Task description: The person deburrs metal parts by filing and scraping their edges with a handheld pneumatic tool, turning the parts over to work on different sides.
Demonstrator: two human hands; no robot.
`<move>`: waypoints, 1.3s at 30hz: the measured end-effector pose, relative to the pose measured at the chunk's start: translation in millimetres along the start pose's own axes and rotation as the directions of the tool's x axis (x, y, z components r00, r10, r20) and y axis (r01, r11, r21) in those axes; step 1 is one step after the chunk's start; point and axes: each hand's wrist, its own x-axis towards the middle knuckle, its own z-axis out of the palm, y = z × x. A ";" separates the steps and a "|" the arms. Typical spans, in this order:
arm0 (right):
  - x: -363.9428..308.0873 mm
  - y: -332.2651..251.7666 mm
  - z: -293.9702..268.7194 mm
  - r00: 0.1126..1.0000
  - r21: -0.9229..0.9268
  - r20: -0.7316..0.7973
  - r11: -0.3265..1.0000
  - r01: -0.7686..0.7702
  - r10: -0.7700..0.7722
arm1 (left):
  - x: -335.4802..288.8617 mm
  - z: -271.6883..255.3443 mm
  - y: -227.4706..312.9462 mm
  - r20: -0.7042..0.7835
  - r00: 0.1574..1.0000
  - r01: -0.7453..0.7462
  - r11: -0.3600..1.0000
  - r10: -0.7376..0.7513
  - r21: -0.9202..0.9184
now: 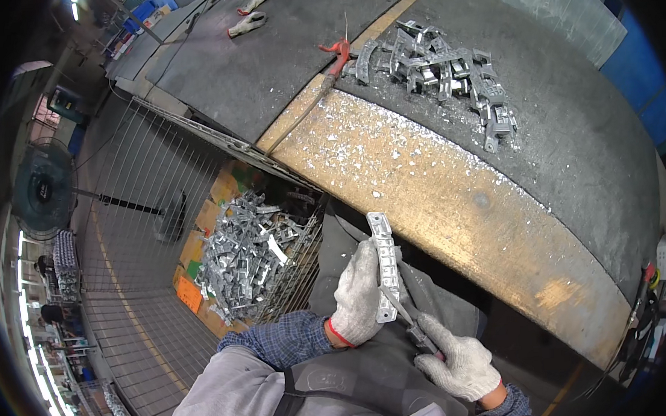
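Note:
In a white knit glove, my left hand (356, 291) is closed round the side of a long, slightly curved metal casting (384, 258) with a row of square pockets and a hole at each end. It stands nearly upright over my lap. My gloved right hand (459, 358) grips the handle of a deburring tool (421, 336). The tool's narrow metal tip touches or lies very near the casting's lower part; the exact contact is too small to tell.
Across the bench lies a heap of metal castings (446, 66) beside a red air gun (338, 55). Metal flakes cover the wooden bench edge (391, 163). A wire cage (139, 241) at left holds many castings (248, 250). Loose gloves (248, 24) lie farther back; a fan (43, 189) stands left.

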 end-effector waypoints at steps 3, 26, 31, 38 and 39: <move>3.0 5.7 3.6 0.999 0.101 0.024 0.995 -0.023 0.021 | 2.3 -3.4 -5.4 -0.001 0.997 -0.076 0.997 0.076 0.016; -1.8 18.0 -11.6 0.964 0.128 0.237 0.980 -0.153 0.119 | 6.5 -20.2 -5.6 0.272 0.722 0.638 0.765 -0.636 0.091; -2.8 47.7 28.9 0.987 0.334 -0.039 0.929 0.157 -0.153 | 17.4 -24.8 -7.0 0.319 0.522 0.797 0.586 -0.791 0.146; -18.4 20.0 -14.1 0.986 -0.297 0.022 0.940 0.165 -0.166 | 49.4 -54.1 -12.7 0.499 0.182 0.951 0.281 -0.847 0.130; -19.5 23.2 -7.0 0.970 -0.374 -0.062 0.907 0.196 -0.235 | 54.9 -54.3 -19.4 0.427 0.165 0.911 0.303 -0.889 0.280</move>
